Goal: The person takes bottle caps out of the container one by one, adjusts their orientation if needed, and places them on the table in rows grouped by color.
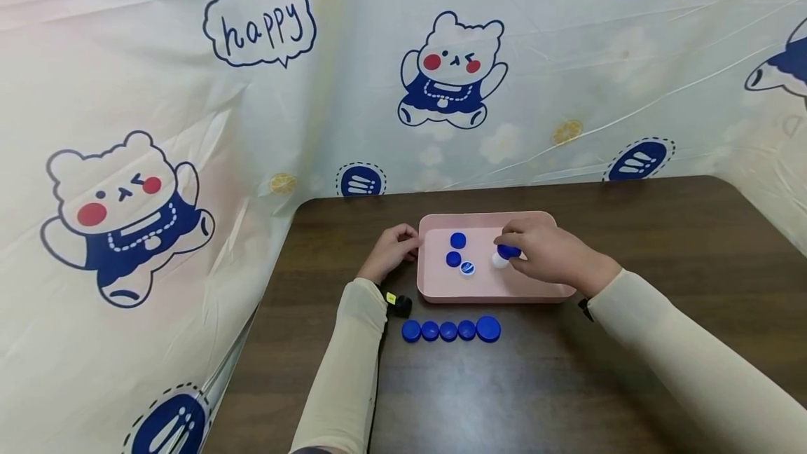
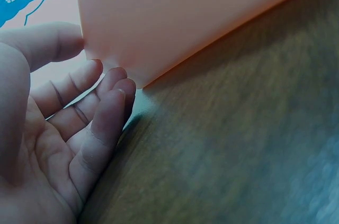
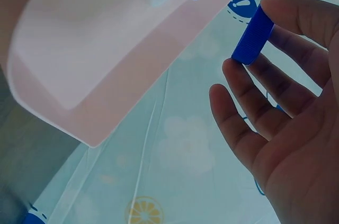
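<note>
My right hand (image 1: 547, 251) pinches a blue bottle cap (image 3: 253, 36) between thumb and fingers, above the right half of a pink tray (image 1: 485, 291). Just below that cap, a white round piece (image 1: 499, 261) lies in the tray, partly hidden in the head view. Farther left in the tray lie two blue caps (image 1: 458, 240) and a white cap with blue print (image 1: 467, 268). My left hand (image 1: 389, 251) is at the tray's left edge, fingertips touching its side, fingers loosely bent. In front of the tray, several blue caps (image 1: 448, 331) form a row, the largest at its right end.
A small black object with a yellow label (image 1: 400, 305) is by the left wrist. The dark wooden table (image 1: 662, 244) extends to both sides of the tray. Behind it hangs a patterned cloth (image 1: 548, 54) with bear drawings.
</note>
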A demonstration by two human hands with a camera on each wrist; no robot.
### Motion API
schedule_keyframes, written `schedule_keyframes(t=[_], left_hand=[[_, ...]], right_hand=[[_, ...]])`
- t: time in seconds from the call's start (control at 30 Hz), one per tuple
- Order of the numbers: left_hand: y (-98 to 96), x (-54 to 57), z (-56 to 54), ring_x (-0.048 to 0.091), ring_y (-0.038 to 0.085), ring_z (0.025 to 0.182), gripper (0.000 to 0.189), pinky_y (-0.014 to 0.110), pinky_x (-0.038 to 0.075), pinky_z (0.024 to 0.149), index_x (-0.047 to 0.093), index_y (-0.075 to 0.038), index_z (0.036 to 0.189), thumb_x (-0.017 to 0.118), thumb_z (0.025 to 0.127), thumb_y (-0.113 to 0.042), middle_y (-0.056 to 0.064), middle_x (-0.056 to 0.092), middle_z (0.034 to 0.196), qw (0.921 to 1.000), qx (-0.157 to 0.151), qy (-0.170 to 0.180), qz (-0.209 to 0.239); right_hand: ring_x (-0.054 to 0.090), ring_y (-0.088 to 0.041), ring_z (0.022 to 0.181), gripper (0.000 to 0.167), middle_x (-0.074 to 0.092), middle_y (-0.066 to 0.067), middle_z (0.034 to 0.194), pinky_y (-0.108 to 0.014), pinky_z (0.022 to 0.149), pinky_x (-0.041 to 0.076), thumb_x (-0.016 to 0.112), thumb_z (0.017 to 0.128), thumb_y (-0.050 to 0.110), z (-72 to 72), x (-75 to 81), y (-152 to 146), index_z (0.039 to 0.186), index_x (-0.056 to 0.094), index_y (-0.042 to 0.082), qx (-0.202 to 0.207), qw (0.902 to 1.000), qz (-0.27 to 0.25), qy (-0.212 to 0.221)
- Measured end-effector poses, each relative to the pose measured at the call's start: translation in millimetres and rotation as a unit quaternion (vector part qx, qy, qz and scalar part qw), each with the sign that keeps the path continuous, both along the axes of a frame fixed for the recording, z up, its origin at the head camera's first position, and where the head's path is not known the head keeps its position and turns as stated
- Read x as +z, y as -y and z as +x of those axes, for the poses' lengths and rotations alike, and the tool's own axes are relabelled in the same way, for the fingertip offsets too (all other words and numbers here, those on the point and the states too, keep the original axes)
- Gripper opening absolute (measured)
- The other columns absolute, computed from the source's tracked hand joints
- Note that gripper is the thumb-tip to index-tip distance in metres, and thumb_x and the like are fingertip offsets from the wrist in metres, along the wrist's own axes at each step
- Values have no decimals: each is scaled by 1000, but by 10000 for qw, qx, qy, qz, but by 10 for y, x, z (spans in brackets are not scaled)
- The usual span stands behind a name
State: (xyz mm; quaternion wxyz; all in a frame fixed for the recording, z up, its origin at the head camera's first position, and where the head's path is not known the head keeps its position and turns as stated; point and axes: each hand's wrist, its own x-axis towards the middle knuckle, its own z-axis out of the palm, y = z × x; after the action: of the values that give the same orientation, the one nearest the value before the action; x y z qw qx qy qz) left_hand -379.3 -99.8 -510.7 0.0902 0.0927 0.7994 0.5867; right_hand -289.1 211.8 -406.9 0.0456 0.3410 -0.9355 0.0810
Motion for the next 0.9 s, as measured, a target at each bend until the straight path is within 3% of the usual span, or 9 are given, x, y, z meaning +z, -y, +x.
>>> schedule_keyframes(t=[0.13, 0.9], left_hand=[[-4, 9, -14, 64, 23, 78, 11, 34, 55, 68, 63, -4, 95, 65, 92, -15, 12, 64, 88, 10000, -18, -4, 4], [-33, 20, -11, 64, 23, 78, 11, 34, 55, 67, 63, -4, 95, 66, 92, -15, 12, 64, 87, 10000, 64, 10, -29]], right_hand=[[60, -22, 102, 37, 63, -6, 111, -39, 86, 53, 77, 82, 14, 12, -12, -5, 118, 70, 11, -32, 10000, -1, 94], [59, -26, 107, 40, 62, -8, 118, -44, 88, 52, 77, 83, 21, 236, -65, -166, 120, 69, 12, -69, 9998, -75, 197]])
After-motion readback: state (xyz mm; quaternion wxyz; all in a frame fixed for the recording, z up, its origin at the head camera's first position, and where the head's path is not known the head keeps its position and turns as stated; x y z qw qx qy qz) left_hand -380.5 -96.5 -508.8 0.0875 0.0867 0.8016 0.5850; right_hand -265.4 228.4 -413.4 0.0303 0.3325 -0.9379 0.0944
